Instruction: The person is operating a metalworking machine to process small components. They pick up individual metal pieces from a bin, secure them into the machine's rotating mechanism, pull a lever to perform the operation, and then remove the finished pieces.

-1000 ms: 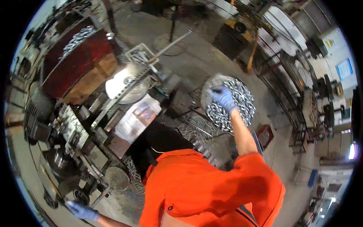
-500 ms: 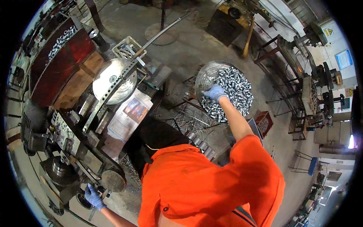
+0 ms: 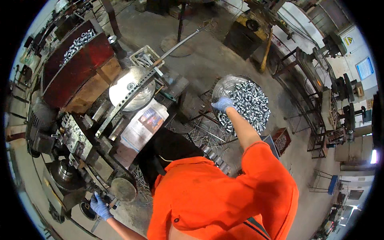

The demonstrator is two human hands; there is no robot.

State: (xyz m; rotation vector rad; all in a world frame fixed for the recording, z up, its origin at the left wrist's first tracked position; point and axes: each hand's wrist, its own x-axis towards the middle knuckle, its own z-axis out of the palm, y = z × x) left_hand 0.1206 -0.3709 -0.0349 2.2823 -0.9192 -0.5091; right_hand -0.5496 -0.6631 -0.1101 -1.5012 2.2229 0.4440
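Note:
My right hand (image 3: 224, 105), in a blue-grey glove, is over the left side of a round perforated metal pan (image 3: 224, 85). Its fingers are bent, and whatever they hold is hidden beneath them. Shiny short cylindrical metal fittings (image 3: 252, 105) are heaped in the pan beside it. At the lower left, my gloved left hand (image 3: 101, 206) is closed round a handle (image 3: 112, 203) on a machine (image 3: 80, 138). A round metal disc (image 3: 123, 189) sits just above and right of that hand.
A bright disc (image 3: 124, 90) and a long perforated bar (image 3: 127, 98) lie over the machine, near a printed sheet (image 3: 146, 122). More fittings fill a red bin (image 3: 82, 66). Thin rods (image 3: 206, 134) litter the floor, and a reddish box (image 3: 282, 140) stands right of the pan.
The view has shifted, so the surroundings appear farther right and lower. My right hand has moved slightly left over the pan, its fingers more drawn in. My left hand stays at the handle.

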